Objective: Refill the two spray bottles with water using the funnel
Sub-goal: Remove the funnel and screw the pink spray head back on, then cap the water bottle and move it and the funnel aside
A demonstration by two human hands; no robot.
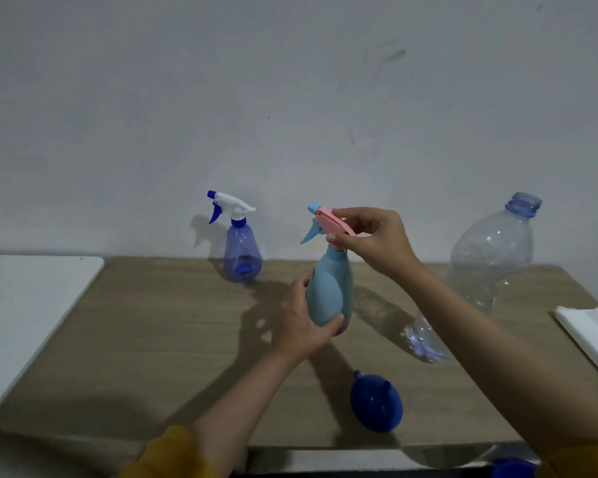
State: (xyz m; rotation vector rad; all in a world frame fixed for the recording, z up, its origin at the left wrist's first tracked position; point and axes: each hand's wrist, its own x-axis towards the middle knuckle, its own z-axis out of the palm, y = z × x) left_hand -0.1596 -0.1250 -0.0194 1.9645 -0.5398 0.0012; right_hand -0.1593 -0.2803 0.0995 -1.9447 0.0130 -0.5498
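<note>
A light blue spray bottle [330, 291] stands in the middle of the wooden table [159, 339]. My left hand [301, 326] grips its lower body. My right hand [373, 241] pinches its pink spray head [328, 220], which has a light blue trigger. A second spray bottle [241, 258], clear violet with a white and blue spray head, stands untouched at the back left by the wall. The blue funnel [376, 403] lies on its side near the front edge. A big clear water bottle [491, 257] with its neck uncapped stands at the right.
A white surface [21, 305] adjoins the table on the left. Folded white paper [591, 332] lies at the right edge. A blue object [513, 469] shows below the table's front right corner. A pale wall [290, 98] rises right behind the table.
</note>
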